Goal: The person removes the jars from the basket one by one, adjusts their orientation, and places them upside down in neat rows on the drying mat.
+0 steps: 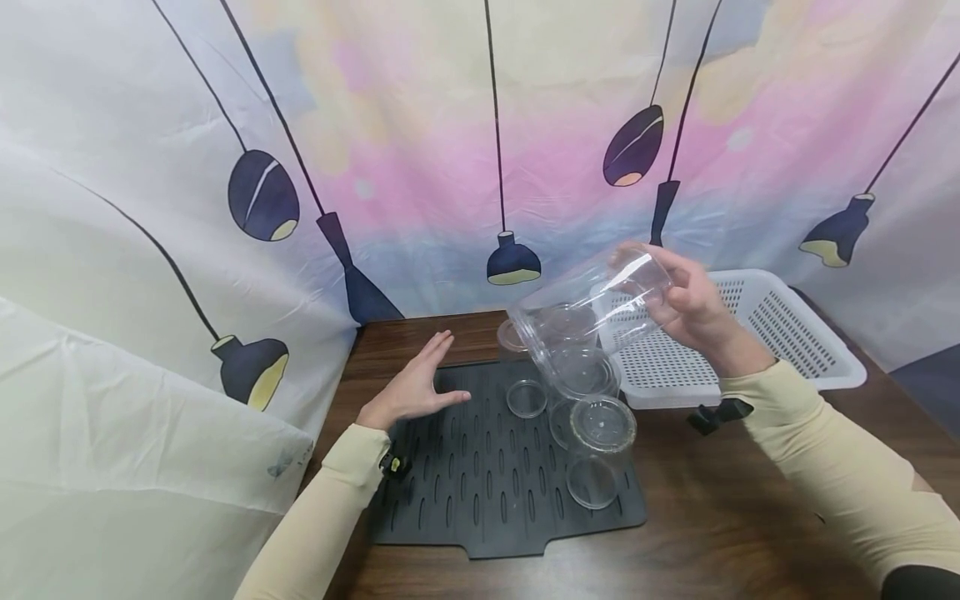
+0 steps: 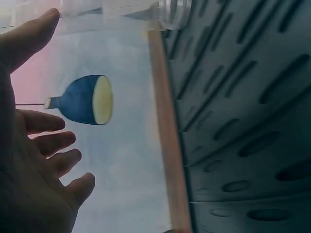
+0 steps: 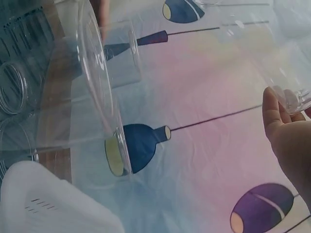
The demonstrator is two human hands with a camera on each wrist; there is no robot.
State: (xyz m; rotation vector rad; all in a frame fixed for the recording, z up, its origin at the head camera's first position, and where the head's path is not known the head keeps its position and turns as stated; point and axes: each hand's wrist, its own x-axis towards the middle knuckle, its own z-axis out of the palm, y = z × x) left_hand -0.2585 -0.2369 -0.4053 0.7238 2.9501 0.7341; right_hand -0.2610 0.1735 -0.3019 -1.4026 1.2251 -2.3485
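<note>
My right hand (image 1: 701,312) grips the base end of a large clear plastic jar (image 1: 592,292) and holds it tilted, mouth down and to the left, above other jars. In the right wrist view the fingertips (image 3: 274,114) curl at the jar's bottom edge, and its wide rim (image 3: 95,63) faces left. My left hand (image 1: 412,389) hovers over the left part of a dark ridged drying mat (image 1: 480,492), holding nothing, thumb apart from the fingers. Several clear jars, among them a front one (image 1: 602,425), stand on the mat's right side.
A white perforated plastic basket (image 1: 843,358) sits to the right of the mat on the brown wooden table (image 1: 720,517). Behind the table hangs a cloth (image 1: 450,167) printed with pendant lamps, and a pale cloth side (image 1: 135,467) closes off the left.
</note>
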